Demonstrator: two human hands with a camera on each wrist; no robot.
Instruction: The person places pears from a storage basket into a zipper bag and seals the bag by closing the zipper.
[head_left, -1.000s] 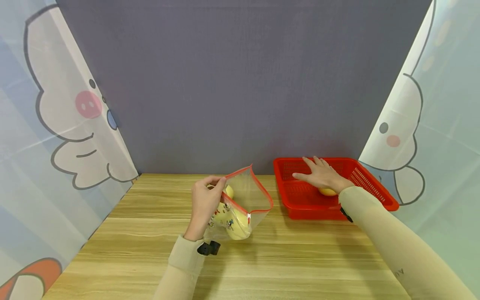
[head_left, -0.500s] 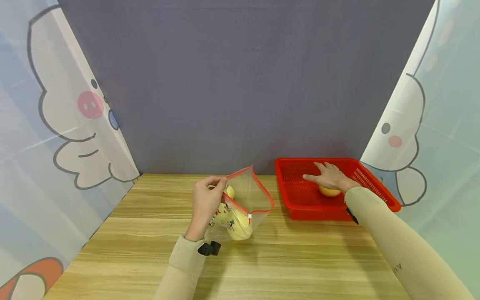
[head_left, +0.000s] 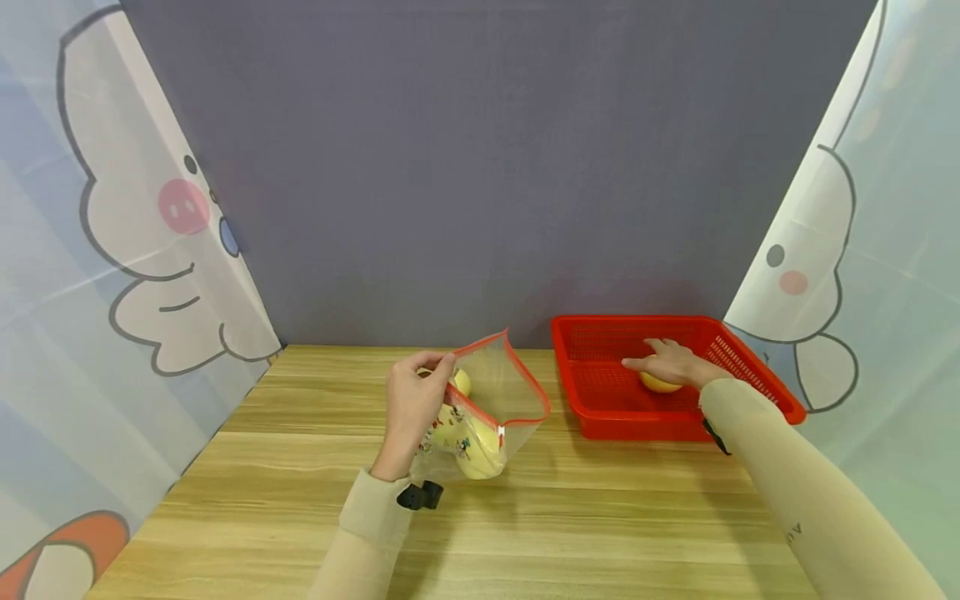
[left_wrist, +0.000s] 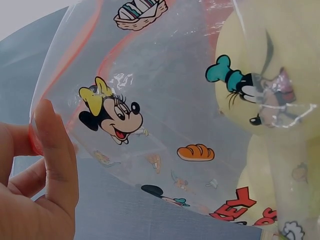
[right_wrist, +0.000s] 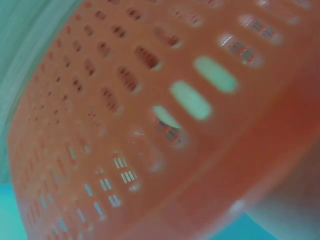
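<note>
My left hand (head_left: 412, 400) pinches the red-edged rim of a clear zip bag (head_left: 498, 379), whose mouth gapes to the right. Cartoon figures are printed on the bag (left_wrist: 160, 120), seen close up in the left wrist view. Through the plastic show several pale yellow, rounded pieces (head_left: 480, 454), which look like fruit. Over the red plastic basket (head_left: 615, 427), my right hand (head_left: 667, 364) spreads its fingers above a yellow rounded piece (head_left: 660, 383), partly covering it. Whether it touches the piece cannot be seen; the right wrist view has only the slotted basket wall (right_wrist: 200, 160).
The bag and basket share a wooden table (head_left: 570, 533), the basket at the back right. Behind it hangs a grey backdrop (head_left: 480, 167). Printed cloth curtains (head_left: 900, 250) close off both sides.
My right hand has shifted right and lowered inside the basket, from beyond the yellow piece to over it. My left hand and the bag have stayed in place.
</note>
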